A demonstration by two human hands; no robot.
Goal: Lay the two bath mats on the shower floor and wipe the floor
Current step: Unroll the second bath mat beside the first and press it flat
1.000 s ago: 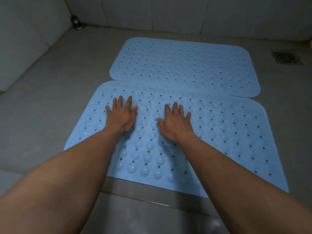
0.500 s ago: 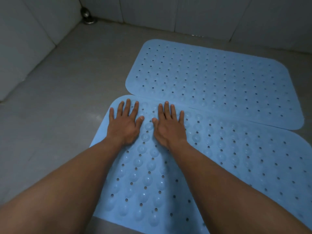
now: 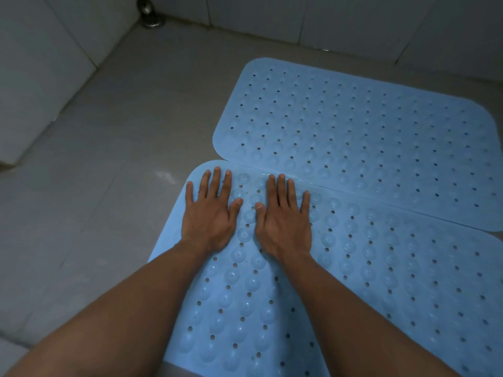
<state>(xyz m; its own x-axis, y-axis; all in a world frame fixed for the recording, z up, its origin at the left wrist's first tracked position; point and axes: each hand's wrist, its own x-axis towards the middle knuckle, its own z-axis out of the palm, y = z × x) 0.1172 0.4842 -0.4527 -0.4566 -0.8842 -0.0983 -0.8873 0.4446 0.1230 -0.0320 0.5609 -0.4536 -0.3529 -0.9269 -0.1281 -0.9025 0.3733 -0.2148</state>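
Observation:
Two light blue bath mats with holes and round bumps lie flat on the grey shower floor (image 3: 103,170). The far mat (image 3: 353,131) sits toward the back wall. The near mat (image 3: 381,281) lies in front of it, its far edge meeting or slightly overlapping the far mat. My left hand (image 3: 211,216) and my right hand (image 3: 284,221) rest palm down, side by side, on the near mat's far left corner. The fingers of both are spread flat and hold nothing.
Grey tiled walls rise at the left and at the back. A small metal fitting (image 3: 148,12) stands in the back left corner. Bare floor stretches to the left of the mats.
Both hands have slid left and forward across the near mat to its far left corner and come closer together. The view has shifted left, so the floor drain is out of sight.

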